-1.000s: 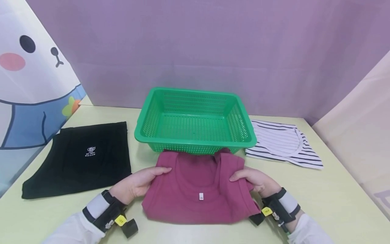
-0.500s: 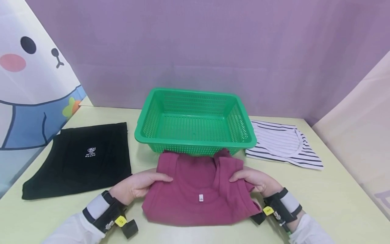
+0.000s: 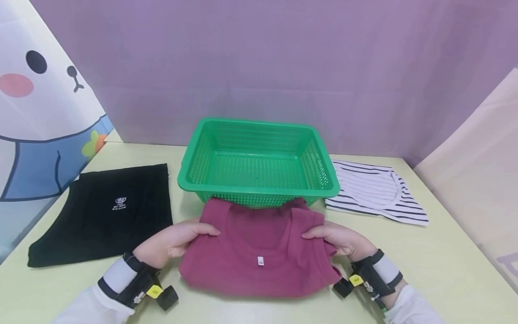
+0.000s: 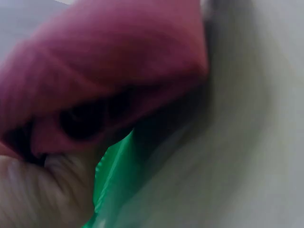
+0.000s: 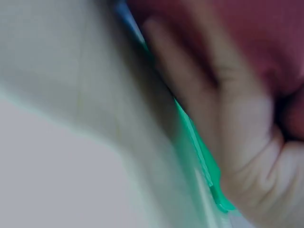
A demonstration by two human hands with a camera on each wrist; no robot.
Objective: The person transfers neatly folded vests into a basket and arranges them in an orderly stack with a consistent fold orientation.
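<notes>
Both hands on the maroon shirt (image 3: 259,252) now, folded at the table's (image 3: 437,270) front edge (its far side tucked against the green basket (image 3: 259,162)). Left hand (image 3: 170,243) pinches the left edge, right hand (image 3: 344,240) grips the right. Black garment (image 3: 101,211) lies left, striped top (image 3: 376,191) toward the right edge.

The head view was bright, evenly lit and sharp, with soft shadows — both wrist views were badly blurred.
</notes>
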